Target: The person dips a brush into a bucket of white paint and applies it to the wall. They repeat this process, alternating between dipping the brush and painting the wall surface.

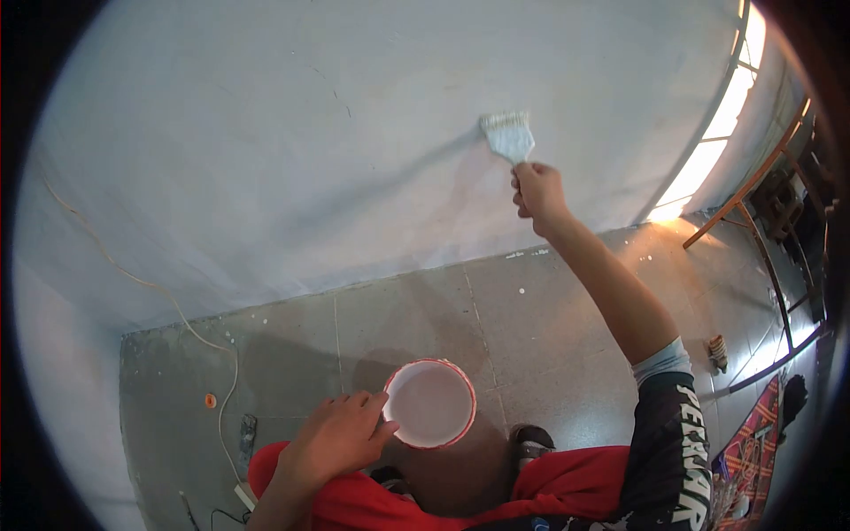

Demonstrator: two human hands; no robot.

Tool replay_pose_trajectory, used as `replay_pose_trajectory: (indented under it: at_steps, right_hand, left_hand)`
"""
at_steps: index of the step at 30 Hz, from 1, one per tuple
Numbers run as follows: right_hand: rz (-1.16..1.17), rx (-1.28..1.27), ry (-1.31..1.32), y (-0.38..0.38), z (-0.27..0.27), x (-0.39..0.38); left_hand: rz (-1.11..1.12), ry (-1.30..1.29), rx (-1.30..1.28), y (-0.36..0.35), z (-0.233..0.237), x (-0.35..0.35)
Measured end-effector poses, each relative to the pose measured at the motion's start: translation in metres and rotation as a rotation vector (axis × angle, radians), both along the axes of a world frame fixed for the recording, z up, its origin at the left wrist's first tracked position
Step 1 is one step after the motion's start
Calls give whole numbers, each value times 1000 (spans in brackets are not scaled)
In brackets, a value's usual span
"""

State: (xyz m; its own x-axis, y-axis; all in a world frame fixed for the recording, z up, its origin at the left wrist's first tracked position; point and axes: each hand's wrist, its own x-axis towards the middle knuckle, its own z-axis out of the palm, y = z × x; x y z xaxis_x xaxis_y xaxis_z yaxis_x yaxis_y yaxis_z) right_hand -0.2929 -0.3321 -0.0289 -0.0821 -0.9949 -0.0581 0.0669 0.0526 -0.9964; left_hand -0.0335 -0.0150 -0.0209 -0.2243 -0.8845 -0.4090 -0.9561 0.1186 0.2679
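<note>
My right hand (538,192) is closed round the handle of a wide paint brush (509,137). The brush points up, its pale bristles at or very near the whitish wall (354,115). Below, a white bucket (431,404) with a red-marked rim holds pale liquid. My left hand (343,433) is at the bucket's left rim, with the thumb and fingers apart at the edge; whether it grips the rim is unclear.
A cable (181,310) runs down the wall and across the tiled floor (292,354). An orange roll (211,401) lies at left. On the right stand a wooden frame (739,205) and a checked cloth (753,434). My shoe (534,438) is beside the bucket.
</note>
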Motion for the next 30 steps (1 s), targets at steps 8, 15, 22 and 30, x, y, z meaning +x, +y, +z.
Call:
replay_pose_trajectory:
  at_steps: [8, 15, 22, 30]
  right_hand:
    - [56, 335, -49, 10, -77, -10]
    - [61, 551, -10, 8, -135, -3]
    - [116, 52, -50, -16, 61, 12]
    - [-74, -400, -19, 19, 86, 34]
  left_hand:
    - [13, 14, -41, 13, 8, 0]
    - [23, -8, -23, 21, 14, -2]
    - [2, 0, -17, 18, 11, 0]
    - [26, 0, -3, 16, 5, 4]
